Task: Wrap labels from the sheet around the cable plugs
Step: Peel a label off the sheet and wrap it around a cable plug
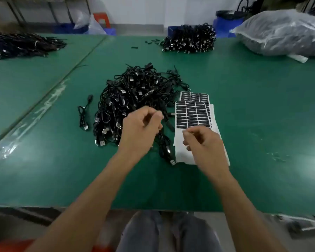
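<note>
A heap of black USB cables [135, 95] lies mid-table on the green mat [262, 110]. Just right of it sits a white label sheet [191, 113] with rows of black labels, its lower part bare backing, and a second sheet [195, 96] lies partly under it. My left hand [142, 128] hovers at the heap's near right edge, fingers curled round a black cable whose plug end [168, 122] sticks out toward the sheet. Its other end trails down to a USB plug [172, 161]. My right hand [204, 142] is over the sheet, thumb and forefinger pinching a label at the lowest row.
One loose cable [84, 115] lies left of the heap. A bundled stack of cables [189, 39] stands at the back, another pile [22, 44] at the far left, and a big plastic bag [284, 31] at the back right. The table's front edge runs just above my knees.
</note>
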A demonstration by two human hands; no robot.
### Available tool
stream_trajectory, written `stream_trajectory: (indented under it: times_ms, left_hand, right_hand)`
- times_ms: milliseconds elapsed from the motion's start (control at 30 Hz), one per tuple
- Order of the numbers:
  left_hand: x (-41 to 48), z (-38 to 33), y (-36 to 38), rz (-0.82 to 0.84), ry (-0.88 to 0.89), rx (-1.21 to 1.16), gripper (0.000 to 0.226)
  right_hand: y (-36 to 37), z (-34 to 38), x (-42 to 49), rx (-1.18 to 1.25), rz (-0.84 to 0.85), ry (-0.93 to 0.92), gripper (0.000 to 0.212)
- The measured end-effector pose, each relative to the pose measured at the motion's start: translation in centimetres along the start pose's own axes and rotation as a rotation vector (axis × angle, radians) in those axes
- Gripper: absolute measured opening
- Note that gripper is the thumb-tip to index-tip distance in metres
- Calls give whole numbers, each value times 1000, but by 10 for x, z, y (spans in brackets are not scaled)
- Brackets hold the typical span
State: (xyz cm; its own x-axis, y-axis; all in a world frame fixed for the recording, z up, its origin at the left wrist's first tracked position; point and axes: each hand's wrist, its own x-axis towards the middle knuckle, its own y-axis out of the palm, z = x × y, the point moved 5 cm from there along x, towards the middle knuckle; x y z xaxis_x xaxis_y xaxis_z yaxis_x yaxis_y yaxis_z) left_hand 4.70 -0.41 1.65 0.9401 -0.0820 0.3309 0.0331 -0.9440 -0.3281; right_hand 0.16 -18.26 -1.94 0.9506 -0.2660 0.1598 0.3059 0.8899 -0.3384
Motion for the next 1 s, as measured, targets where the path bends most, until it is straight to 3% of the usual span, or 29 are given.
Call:
stream_trajectory:
  times_ms: [100,267,400,500,800,1000]
  left_hand:
    - [39,7,-1,-138,43,23,20]
    - [83,37,18,-108,-54,-146,22]
    - [89,59,28,-52,-82,-141,28]
    - [96,69,22,-63,-165,-241,26]
    - [95,73,20,-83,-189,-278,23]
    - [92,68,20,-79,-143,-123,29]
  right_hand:
    - [14,-1,31,-209,94,-80,19]
    - [39,0,76,-509,131,-175,15]
    - [65,-1,94,-770,128,-107,28]
    - [70,-4,99,-822,87,-49,32]
    - [65,-1,110,-417,165,-27,23]
    - [56,15,121,229,203,193,27]
